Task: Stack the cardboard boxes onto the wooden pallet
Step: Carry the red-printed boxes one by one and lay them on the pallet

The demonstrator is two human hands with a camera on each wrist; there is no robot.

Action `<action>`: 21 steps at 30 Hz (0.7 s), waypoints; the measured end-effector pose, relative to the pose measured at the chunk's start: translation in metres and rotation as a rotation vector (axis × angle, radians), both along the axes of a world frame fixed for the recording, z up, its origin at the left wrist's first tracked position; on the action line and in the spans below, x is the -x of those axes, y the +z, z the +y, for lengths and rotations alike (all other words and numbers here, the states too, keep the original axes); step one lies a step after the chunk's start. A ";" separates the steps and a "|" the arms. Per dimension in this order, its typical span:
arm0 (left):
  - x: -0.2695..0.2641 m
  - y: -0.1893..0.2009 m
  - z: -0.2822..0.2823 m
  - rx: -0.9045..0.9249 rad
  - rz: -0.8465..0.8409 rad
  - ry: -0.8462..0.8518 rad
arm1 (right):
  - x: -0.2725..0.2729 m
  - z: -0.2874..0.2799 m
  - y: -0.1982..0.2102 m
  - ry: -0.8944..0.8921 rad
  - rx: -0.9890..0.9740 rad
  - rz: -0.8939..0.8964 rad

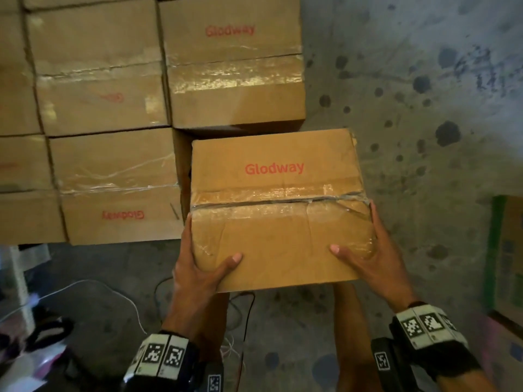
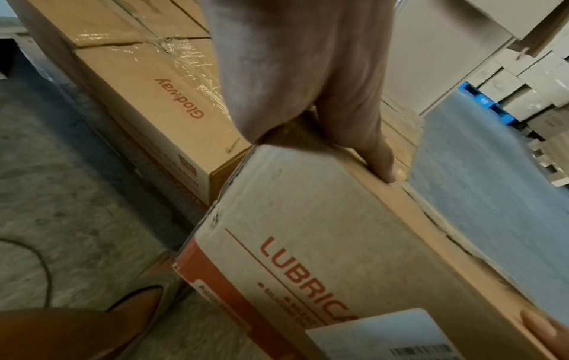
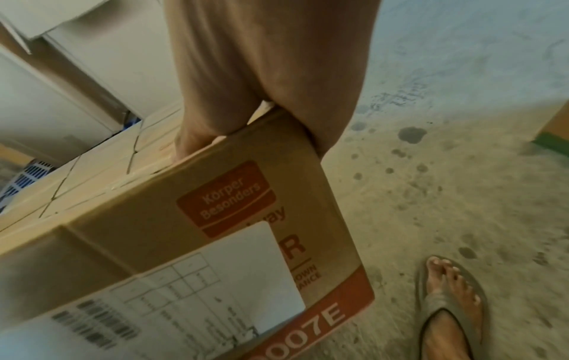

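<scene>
— Glodway cardboard box [image 1: 277, 205], taped along its top seam, rides between both hands above a stained concrete floor [image 1: 410, 123]. Who has what?

— Left hand [image 1: 195, 267] wraps the near corner at 7 o'clock, thumb on top, fingers down the side; right hand [image 1: 376, 258] clamps the corner at 4 o'clock the same way.

— And progress?

— Stacked boxes [image 1: 113, 108] already fill the frame from 9 to 12 o'clock, just beside the carried one. The pallet beneath them is hidden. This carton is not yet set down; a gap shows at the stack's near right corner.
</scene>
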State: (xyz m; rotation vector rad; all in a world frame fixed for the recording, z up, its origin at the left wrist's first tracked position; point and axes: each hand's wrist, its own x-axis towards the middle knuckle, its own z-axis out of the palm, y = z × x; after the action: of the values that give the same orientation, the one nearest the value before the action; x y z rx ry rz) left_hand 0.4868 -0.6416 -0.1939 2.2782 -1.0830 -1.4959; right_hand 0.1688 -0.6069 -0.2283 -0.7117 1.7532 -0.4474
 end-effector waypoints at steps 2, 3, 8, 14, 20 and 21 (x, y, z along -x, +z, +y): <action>-0.017 -0.014 -0.004 0.032 0.023 0.016 | -0.018 -0.005 -0.009 -0.010 0.025 0.032; -0.026 -0.022 -0.006 0.048 0.027 0.009 | -0.026 -0.007 -0.015 -0.017 0.041 0.047; -0.064 -0.065 -0.022 0.095 -0.018 -0.024 | -0.065 -0.016 -0.049 0.009 0.093 0.102; -0.088 -0.140 -0.028 0.136 -0.171 -0.138 | -0.091 -0.029 -0.109 0.065 0.141 0.251; -0.082 -0.196 -0.018 0.179 -0.350 -0.408 | -0.088 -0.039 -0.153 0.230 0.043 0.215; -0.082 -0.192 -0.019 0.182 -0.340 -0.401 | -0.084 -0.039 -0.154 0.254 0.016 0.207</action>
State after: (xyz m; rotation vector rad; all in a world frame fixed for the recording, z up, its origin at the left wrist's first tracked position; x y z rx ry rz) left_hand 0.5687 -0.6605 -0.3863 2.3325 -1.7792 -1.0809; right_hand 0.2533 -0.6455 -0.3821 -1.0069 1.8206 -0.2202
